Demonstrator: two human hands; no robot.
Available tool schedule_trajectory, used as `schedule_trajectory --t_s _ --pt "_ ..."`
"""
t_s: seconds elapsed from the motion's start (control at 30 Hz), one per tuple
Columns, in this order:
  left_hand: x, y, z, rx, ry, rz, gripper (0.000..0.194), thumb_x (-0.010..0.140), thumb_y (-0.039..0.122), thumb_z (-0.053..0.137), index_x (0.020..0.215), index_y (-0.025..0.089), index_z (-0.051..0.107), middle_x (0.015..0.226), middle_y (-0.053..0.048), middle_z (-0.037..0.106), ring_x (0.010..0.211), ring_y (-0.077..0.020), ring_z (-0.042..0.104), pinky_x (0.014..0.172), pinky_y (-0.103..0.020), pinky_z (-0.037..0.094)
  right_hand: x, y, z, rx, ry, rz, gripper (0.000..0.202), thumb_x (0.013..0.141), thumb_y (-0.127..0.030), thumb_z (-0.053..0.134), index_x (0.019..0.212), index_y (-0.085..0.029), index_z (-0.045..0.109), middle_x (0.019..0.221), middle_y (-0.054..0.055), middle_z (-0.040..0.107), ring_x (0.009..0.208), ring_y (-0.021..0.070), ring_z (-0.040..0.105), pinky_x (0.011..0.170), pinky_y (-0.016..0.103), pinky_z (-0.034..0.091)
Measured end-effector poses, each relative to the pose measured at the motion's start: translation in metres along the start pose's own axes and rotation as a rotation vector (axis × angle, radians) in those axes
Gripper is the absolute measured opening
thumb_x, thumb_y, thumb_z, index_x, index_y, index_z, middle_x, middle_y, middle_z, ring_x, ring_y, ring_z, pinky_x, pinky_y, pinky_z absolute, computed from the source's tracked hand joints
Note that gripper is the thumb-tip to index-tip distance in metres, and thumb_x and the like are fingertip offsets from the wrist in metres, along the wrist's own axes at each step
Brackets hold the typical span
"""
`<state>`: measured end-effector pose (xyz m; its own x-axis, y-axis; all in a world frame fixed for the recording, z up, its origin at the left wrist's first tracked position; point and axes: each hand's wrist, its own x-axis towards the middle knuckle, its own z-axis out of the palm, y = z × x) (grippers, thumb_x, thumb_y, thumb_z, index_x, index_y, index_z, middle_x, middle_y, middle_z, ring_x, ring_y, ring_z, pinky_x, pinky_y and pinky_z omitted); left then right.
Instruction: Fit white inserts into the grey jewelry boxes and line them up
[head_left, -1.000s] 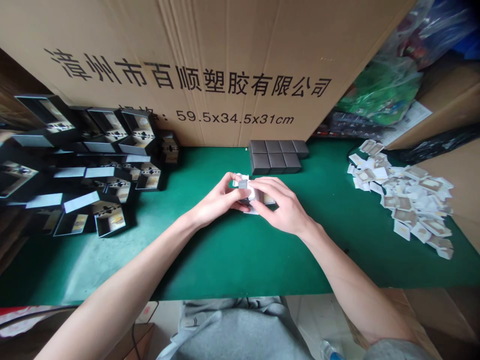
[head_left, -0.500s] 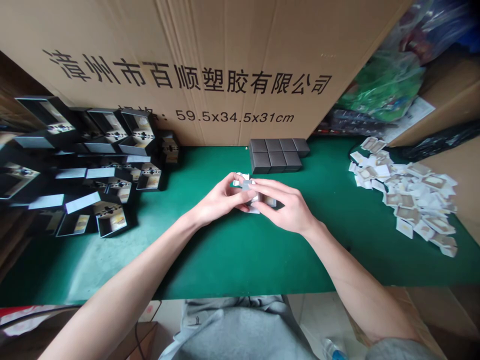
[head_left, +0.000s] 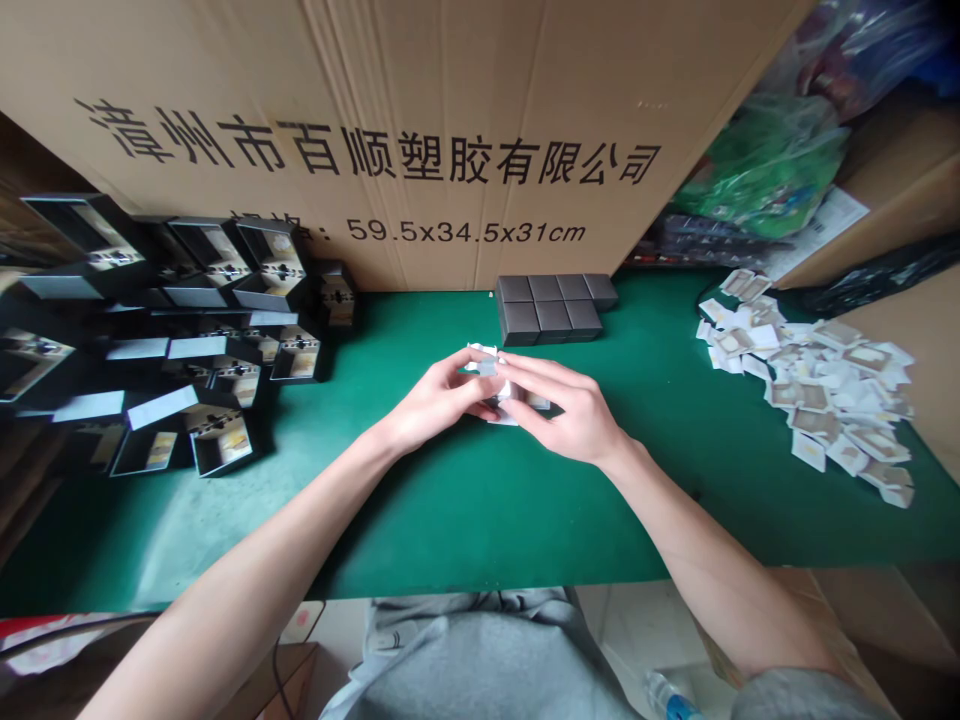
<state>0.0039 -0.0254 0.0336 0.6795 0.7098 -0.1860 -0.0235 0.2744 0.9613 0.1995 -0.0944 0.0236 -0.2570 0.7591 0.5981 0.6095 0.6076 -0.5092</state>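
At the middle of the green table, my left hand point(head_left: 435, 398) and my right hand point(head_left: 574, 408) meet around a small white box insert point(head_left: 486, 366). Its surface shows a pale grey patch, and my fingers cover much of it. The left thumb and fingers pinch it from the left side. My right hand closes on it from the other side, fingers reaching across its top and thumb below. Further white edges, partly hidden, show beneath and beside the right fingers; whether they belong to the same insert I cannot tell.
Closed dark grey boxes point(head_left: 550, 308) stand in a block beyond my hands. Many open black boxes point(head_left: 274, 265) are stacked at the left. White inserts point(head_left: 814, 385) lie heaped at the right. A large cardboard carton point(head_left: 420, 80) walls off the back of the green table point(head_left: 450, 530).
My left thumb has shifted slightly on the insert, baring more of its grey patch. Both hands otherwise stay in the same place, and the view has moved a little.
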Motion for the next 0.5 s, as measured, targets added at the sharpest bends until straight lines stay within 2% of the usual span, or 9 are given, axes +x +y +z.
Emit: schedule_trajectory --t_s 0.13,0.3,0.5 --pt "-0.001 0.0004 0.0004 0.013 -0.007 -0.009 0.038 0.086 0.039 0.072 0.113 0.016 0.06 0.096 -0.005 0.073 0.083 -0.0179 0.073 0.077 -0.031 0.063 0.0009 -0.0002 0.0016 -0.043 0.012 -0.057 0.044 0.092 -0.017 0.062 0.135 -0.027 0.063 0.136 0.005 0.066 0.121 0.0237 0.067 0.102 0.042 0.06" --pt "-0.0008 -0.0001 -0.0011 0.024 -0.023 -0.013 0.039 0.086 0.042 0.072 0.114 0.017 0.06 0.095 -0.005 0.073 0.08 -0.017 0.073 0.077 -0.031 0.064 0.0001 0.0008 0.0077 -0.143 0.133 -0.129 0.044 0.088 -0.014 0.065 0.13 -0.025 0.066 0.125 0.007 0.073 0.107 0.0231 0.073 0.092 0.039 0.063" --pt "-0.0005 0.0004 -0.0016 0.023 -0.057 -0.008 0.042 0.085 0.041 0.075 0.115 0.016 0.06 0.095 -0.005 0.073 0.082 -0.0171 0.073 0.08 -0.031 0.064 -0.0004 0.0003 0.008 -0.2 0.134 -0.126 0.042 0.088 -0.015 0.064 0.128 -0.026 0.066 0.121 0.007 0.074 0.105 0.024 0.074 0.09 0.042 0.064"
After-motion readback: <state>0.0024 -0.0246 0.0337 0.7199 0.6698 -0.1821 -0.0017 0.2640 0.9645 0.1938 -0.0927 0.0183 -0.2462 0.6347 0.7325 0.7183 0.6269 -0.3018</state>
